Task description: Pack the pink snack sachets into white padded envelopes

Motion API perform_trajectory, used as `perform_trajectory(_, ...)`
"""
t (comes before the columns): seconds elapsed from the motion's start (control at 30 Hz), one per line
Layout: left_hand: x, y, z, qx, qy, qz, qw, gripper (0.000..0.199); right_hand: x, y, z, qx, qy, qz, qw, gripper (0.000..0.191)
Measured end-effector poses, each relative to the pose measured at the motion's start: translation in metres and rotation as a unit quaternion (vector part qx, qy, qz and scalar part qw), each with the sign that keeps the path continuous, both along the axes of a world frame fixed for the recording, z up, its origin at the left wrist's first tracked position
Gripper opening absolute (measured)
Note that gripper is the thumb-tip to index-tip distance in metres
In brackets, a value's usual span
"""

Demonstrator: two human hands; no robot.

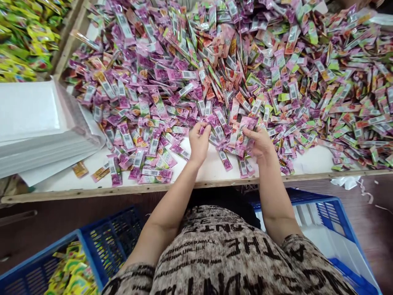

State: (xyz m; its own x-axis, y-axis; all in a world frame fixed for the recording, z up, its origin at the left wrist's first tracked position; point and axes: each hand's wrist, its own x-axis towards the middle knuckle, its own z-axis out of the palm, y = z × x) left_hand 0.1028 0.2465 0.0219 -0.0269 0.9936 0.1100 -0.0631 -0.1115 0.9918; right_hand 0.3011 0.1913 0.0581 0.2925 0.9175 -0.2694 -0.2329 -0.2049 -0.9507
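Observation:
Small stick-shaped sachets, mostly purple and pink with white barcodes, lie heaped over the white tabletop in front of me. My left hand is closed in a pinch at the near edge of the heap, with a bit of a purple sachet showing between thumb and finger. To its right, my right hand grips purple sachets between thumb and fingers; how many is unclear. Several loose sachets lie on the table between my hands. My right palm hides part of what it holds.
A stack of white sheets or trays stands at the left. Yellow-green packets fill a wooden-edged section beyond it. Below the table's wooden edge are a blue crate with yellow packets and another blue crate holding white pieces.

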Motion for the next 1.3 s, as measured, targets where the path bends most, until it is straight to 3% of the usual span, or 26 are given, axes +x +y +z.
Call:
perform_trajectory(0.1, -0.033, -0.011, 0.009, 0.058, 0.159, -0.124, 0.978, 0.007, -0.016, -0.014, -0.006, 0.02, 0.0, 0.029, 0.999, 0.038)
perform_trajectory(0.2, -0.046, -0.031, 0.002, 0.02, 0.179, -0.171, 0.969, 0.007, -0.052, -0.026, -0.027, -0.003, -0.011, 0.067, 0.998, 0.041)
perform_trajectory(0.27, -0.046, -0.046, -0.006, -0.06, 0.108, -0.158, 0.98, 0.011, -0.075, -0.034, -0.04, -0.011, 0.027, 0.061, 0.998, 0.045)
perform_trajectory(0.33, -0.045, -0.059, -0.012, -0.151, 0.009, -0.14, 0.979, 0.029, -0.089, -0.043, -0.049, -0.016, 0.102, 0.056, 0.993, 0.048)
perform_trajectory(0.43, -0.044, -0.075, -0.016, -0.256, -0.123, -0.126, 0.951, 0.054, -0.094, -0.054, -0.053, -0.03, 0.174, 0.064, 0.982, 0.05)
perform_trajectory(0.53, -0.045, -0.086, -0.015, -0.305, -0.207, -0.097, 0.925, 0.057, -0.09, -0.062, -0.054, -0.035, 0.175, 0.057, 0.982, 0.047)
perform_trajectory(0.67, -0.043, -0.095, -0.015, -0.3, -0.242, -0.097, 0.917, 0.037, -0.086, -0.066, -0.057, -0.024, 0.177, 0.062, 0.982, 0.056)
perform_trajectory(0.8, -0.037, -0.097, -0.019, -0.267, -0.184, -0.126, 0.937, 0.04, -0.091, -0.069, -0.06, -0.02, 0.132, 0.084, 0.988, 0.061)
perform_trajectory(0.9, -0.032, -0.098, -0.019, -0.259, -0.119, -0.155, 0.946, 0.044, -0.104, -0.072, -0.059, 0.015, 0.059, 0.123, 0.991, 0.072)
perform_trajectory(1.0, -0.031, -0.098, -0.017, -0.264, -0.126, -0.175, 0.94, 0.041, -0.114, -0.076, -0.055, 0.07, -0.02, 0.152, 0.986, 0.086)
perform_trajectory(1.13, -0.044, -0.093, -0.013, -0.263, -0.147, -0.172, 0.938, 0.032, -0.095, -0.069, -0.043, 0.084, -0.057, 0.245, 0.964, 0.079)
perform_trajectory(1.2, -0.054, -0.089, -0.012, -0.232, -0.12, -0.142, 0.955, 0.027, -0.072, -0.052, -0.038, 0.063, -0.089, 0.21, 0.972, 0.06)
perform_trajectory(1.27, -0.062, -0.087, -0.011, -0.205, -0.068, -0.123, 0.969, 0.024, -0.05, -0.028, -0.037, 0.019, -0.187, 0.075, 0.979, 0.041)
perform_trajectory(1.3, -0.064, -0.087, -0.011, -0.202, -0.039, -0.123, 0.971, 0.024, -0.041, -0.015, -0.037, -0.007, -0.255, 0.001, 0.967, 0.036)
